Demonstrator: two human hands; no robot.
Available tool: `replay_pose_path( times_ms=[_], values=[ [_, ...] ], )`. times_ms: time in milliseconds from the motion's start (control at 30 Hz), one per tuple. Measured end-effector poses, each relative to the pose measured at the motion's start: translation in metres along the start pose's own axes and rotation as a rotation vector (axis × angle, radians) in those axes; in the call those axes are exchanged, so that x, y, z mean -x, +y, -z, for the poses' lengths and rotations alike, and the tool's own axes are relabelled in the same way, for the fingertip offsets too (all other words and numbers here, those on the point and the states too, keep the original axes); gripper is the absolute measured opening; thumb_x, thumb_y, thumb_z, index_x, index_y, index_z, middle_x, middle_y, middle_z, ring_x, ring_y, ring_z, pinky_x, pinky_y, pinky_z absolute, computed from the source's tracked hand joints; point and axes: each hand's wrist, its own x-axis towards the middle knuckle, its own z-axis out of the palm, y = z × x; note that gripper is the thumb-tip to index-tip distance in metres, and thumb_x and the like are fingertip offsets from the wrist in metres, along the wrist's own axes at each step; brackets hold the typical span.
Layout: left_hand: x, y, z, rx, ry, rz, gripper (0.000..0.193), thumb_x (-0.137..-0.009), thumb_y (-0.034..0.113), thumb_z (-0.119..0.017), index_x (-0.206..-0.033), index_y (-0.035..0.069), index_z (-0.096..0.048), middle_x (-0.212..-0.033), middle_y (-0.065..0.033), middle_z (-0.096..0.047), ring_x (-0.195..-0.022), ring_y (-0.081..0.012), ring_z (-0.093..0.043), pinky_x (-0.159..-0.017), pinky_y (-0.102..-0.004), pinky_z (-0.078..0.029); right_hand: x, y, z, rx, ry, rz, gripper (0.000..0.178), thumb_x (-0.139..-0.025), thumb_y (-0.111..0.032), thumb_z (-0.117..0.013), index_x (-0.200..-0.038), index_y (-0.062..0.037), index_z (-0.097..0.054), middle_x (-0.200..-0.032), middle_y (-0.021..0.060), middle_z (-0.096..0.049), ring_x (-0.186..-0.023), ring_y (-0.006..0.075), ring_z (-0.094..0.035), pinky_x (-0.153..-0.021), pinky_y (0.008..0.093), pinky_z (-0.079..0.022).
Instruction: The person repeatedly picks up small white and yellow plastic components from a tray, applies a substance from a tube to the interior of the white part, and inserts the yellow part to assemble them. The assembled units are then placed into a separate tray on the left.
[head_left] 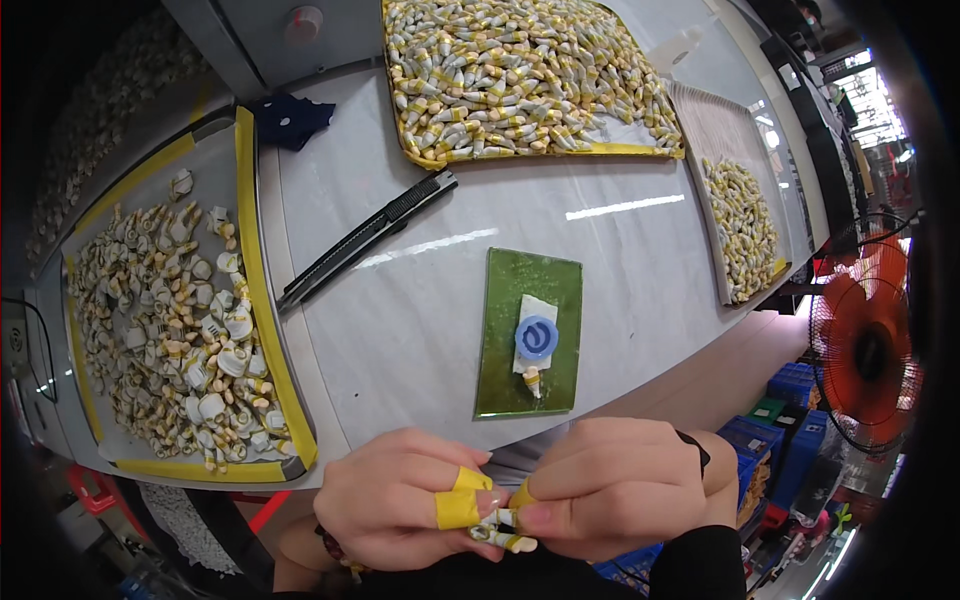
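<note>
Close to my body, below the table's near edge, both hands are closed on small white-and-yellow pieces (518, 543) with pale rounded tips. My left hand (390, 495), with yellow tape around its fingers, pinches them from one side. From the other side my right hand (625, 485) grips with thumb and forefinger; its fingers partly hide the pieces. Just beyond my hands lies a green rectangular plate (500, 375). On it rest a white pad (543, 306), a blue round mould-like cup (537, 338) and one loose white-and-yellow piece (533, 383).
At left stands a yellow-taped tray (245, 200) of mixed pieces. Similar pieces fill a far tray (560, 150); a smaller heap lies in a tray (705, 135) at right. A long black tool (370, 235) and dark cloth (290, 120) lie between. An orange fan (868, 340) stands right.
</note>
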Motion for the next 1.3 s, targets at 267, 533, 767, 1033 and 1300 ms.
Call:
replay_pose_path(
  times_ms=[267,533,767,1033,1300],
  values=[
    [0.006,0.007,0.0,-0.072,0.085,-0.023,0.03,-0.065,0.008,-0.081,-0.088,0.002,-0.062,-0.083,-0.0081,-0.066,-0.075,-0.0248,-0.064,-0.069,-0.0342,-0.057,-0.006,0.003,-0.001,-0.078,-0.03,-0.013,0.015,-0.068,0.005,-0.072,-0.077,0.0001,-0.061,-0.073,0.0126,-0.064,-0.055,0.0236,-0.06,-0.048,0.0304,-0.049],
    [0.005,0.006,-0.002,-0.081,0.088,-0.033,0.028,-0.065,0.01,-0.081,-0.082,0.003,-0.06,-0.082,-0.0086,-0.066,-0.074,-0.0251,-0.064,-0.069,-0.0345,-0.057,-0.006,0.003,0.0,-0.078,-0.028,-0.026,0.014,-0.068,0.006,-0.071,-0.076,0.0011,-0.061,-0.072,0.0136,-0.064,-0.055,0.0238,-0.06,-0.048,0.0301,-0.049],
    [0.005,0.007,-0.001,-0.078,0.068,-0.054,0.03,-0.064,0.009,-0.082,-0.084,0.003,-0.061,-0.084,-0.0086,-0.065,-0.076,-0.0244,-0.064,-0.071,-0.0345,-0.056,-0.005,0.001,-0.004,-0.074,0.027,-0.022,0.016,-0.066,0.006,-0.073,-0.074,0.0019,-0.06,-0.069,0.014,-0.063,-0.053,0.0236,-0.059,-0.046,0.0297,-0.048],
    [0.002,0.01,-0.005,-0.112,0.062,-0.017,0.033,-0.06,0.011,-0.084,-0.085,0.003,-0.063,-0.084,-0.0072,-0.064,-0.075,-0.0236,-0.063,-0.07,-0.0339,-0.056,-0.002,0.0,0.0,-0.013,0.037,0.007,0.019,-0.063,0.004,-0.075,-0.075,0.0009,-0.061,-0.07,0.0124,-0.063,-0.053,0.0226,-0.06,-0.047,0.0291,-0.048],
    [0.003,0.009,-0.008,-0.205,0.134,-0.002,0.04,-0.064,0.013,-0.081,-0.098,0.003,-0.063,-0.088,-0.0096,-0.065,-0.079,-0.0259,-0.063,-0.074,-0.032,-0.054,0.0,-0.003,-0.005,0.067,0.106,-0.011,0.02,-0.061,-0.001,-0.078,-0.077,-0.0047,-0.066,-0.069,0.0062,-0.064,-0.054,0.02,-0.06,-0.047,0.0264,-0.046]
  ],
)
